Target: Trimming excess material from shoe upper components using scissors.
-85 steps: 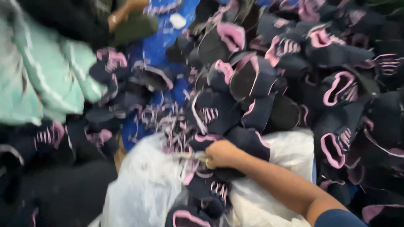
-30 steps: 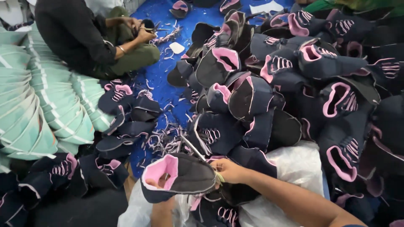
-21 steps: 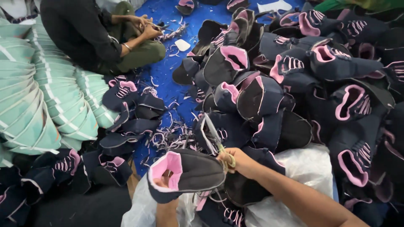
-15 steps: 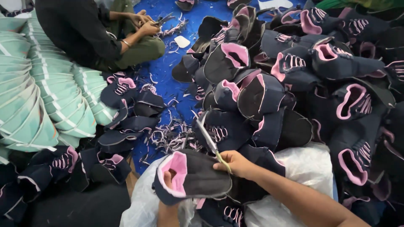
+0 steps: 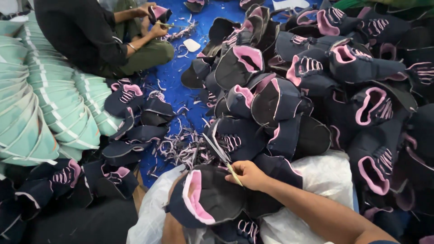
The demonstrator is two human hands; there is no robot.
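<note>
Light: bright, even and diffuse, seemingly from overhead; colours read clean.
Shadows: soft and short; the deepest dark sits among the navy shoe uppers beyond the right hand's grip.
Glare: a mild sheen on the white plastic sheet just right of the grip.
Blur: slight motion softness on the scissors in that grip.
Edges: wide-angle stretch at the corners; the mint-green stack far left bows outward.
Focus: the centre is sharpest.
</note>
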